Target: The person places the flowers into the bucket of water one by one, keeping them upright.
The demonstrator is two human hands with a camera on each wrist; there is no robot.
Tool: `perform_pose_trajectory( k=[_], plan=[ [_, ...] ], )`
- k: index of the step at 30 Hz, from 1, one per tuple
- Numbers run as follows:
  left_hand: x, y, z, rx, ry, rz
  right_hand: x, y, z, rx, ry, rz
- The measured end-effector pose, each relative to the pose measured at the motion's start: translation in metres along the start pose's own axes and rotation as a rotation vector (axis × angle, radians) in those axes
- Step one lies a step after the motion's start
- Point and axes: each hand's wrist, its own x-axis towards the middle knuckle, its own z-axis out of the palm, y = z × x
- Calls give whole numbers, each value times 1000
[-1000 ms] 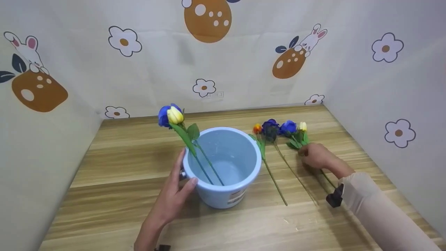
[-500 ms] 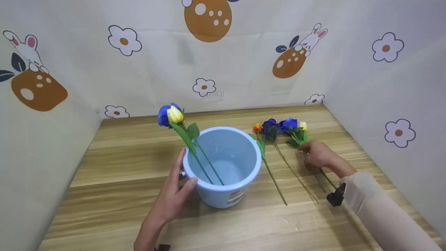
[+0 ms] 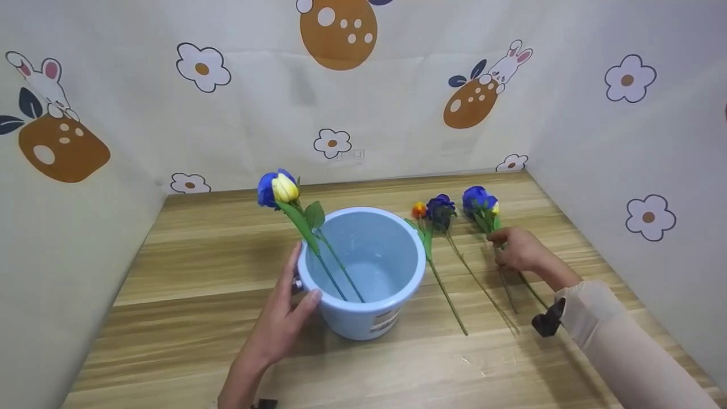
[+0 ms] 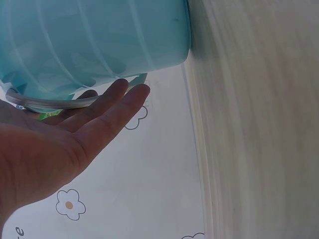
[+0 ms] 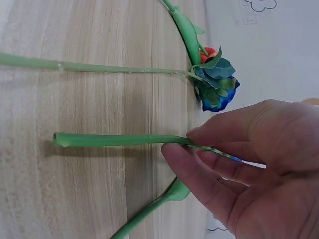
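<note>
My left hand [image 3: 278, 324] steadies a light blue bucket [image 3: 352, 325], thumb at the rim and straight fingers along its outer side. In the left wrist view those fingers lie against the bucket's handle [image 4: 55, 103]. A blue flower [image 3: 266, 190] and a yellow tulip [image 3: 285, 187] lean inside the bucket, heads over its left rim. On the right, my right hand [image 3: 523, 250] pinches the green stem [image 5: 109, 140] of a blue rose [image 3: 478, 197] between thumb and fingers. The rose head partly hides a second yellow tulip [image 3: 496, 208] behind it.
Between bucket and right hand, an orange tulip [image 3: 418, 209] and a dark blue rose [image 3: 440, 210] lie on the wooden table [image 3: 199, 267], stems toward the front. Printed cloth walls [image 3: 255, 102] enclose the back and sides.
The blue rose head has shifted right, away from the dark blue rose and over the yellow tulip, while its stem end has swung left. The left hand and bucket stay put.
</note>
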Motion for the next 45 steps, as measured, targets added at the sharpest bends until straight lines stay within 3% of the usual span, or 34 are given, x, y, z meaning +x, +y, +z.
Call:
perform_pose_trajectory(
  k=[8, 17, 27, 37, 45],
  plan=[
    [0, -2, 0, 1, 15, 56, -3, -6, -3, 112, 25, 67],
    [0, -3, 0, -8, 9, 24, -4, -17, -2, 241, 16, 107],
    [0, -1, -1, -1, 2, 10, -4, -24, -2, 368, 65, 45],
    [0, -1, -1, 0, 8, 46, -5, -38, -16, 509, 101, 0],
    [0, -1, -1, 6, 10, 41, -9, -56, -26, 547, 122, -17]
  ],
)
